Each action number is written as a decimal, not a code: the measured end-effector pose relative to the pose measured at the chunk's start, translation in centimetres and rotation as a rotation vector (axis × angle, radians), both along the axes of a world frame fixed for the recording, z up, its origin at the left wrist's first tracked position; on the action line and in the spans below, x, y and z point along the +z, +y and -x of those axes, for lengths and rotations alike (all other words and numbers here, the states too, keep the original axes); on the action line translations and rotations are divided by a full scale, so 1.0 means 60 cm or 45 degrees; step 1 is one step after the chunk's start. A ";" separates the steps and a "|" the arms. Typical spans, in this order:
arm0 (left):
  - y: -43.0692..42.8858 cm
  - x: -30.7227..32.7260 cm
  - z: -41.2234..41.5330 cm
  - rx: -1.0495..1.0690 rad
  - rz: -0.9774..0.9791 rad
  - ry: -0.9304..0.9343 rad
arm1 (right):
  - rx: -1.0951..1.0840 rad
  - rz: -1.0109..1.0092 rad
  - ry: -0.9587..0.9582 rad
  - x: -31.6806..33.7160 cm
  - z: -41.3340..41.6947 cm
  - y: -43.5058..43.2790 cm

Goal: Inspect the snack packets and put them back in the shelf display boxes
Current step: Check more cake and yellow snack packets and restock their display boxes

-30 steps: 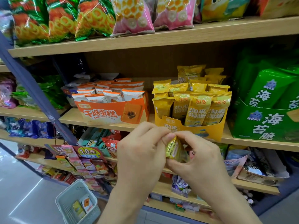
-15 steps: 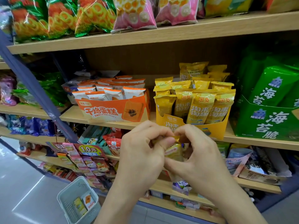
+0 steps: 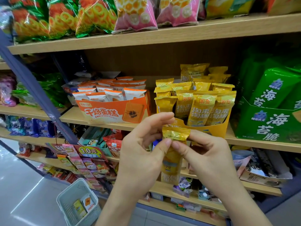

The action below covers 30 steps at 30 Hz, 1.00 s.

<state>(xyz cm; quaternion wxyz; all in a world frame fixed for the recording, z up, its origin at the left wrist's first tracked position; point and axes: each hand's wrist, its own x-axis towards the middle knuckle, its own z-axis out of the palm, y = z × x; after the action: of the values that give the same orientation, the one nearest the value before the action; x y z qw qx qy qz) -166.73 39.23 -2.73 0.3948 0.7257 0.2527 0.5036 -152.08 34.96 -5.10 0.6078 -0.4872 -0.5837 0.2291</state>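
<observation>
A long yellow snack packet point(image 3: 171, 162) hangs upright in front of the shelves, its crimped top end up. My left hand point(image 3: 143, 150) pinches it near the top from the left, and my right hand point(image 3: 206, 154) pinches it from the right. Behind them on the middle shelf stands the yellow display box point(image 3: 216, 129) with several matching yellow packets point(image 3: 202, 108) upright in it. To its left, an orange display box point(image 3: 112, 111) holds several white-and-orange packets point(image 3: 107, 93).
A green display box point(image 3: 267, 126) of green bags fills the right of the middle shelf. Large snack bags point(image 3: 135, 13) line the top shelf. A pale basket point(image 3: 76, 203) with two packets sits on the floor at lower left. Hanging strips of small packets point(image 3: 84, 162) dangle below.
The packet was bunched between both hands; now it hangs straightened and upright, held at its top. Both hands sit a little higher against the shelves.
</observation>
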 end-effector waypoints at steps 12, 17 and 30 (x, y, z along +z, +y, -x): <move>-0.011 -0.012 -0.024 0.005 -0.472 0.145 | 0.301 0.181 0.190 0.002 -0.004 0.000; 0.000 -0.016 -0.011 -0.244 -0.094 -0.074 | 0.392 0.234 0.472 -0.006 -0.015 0.001; 0.021 -0.016 -0.006 -0.113 -0.047 -0.096 | 0.508 0.358 0.613 0.001 -0.015 -0.002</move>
<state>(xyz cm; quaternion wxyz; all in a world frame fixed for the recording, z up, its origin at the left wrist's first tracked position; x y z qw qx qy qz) -166.38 40.50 -3.69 0.4125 0.7239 0.1958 0.5172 -151.19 34.87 -5.03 0.5983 -0.3745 -0.4701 0.5299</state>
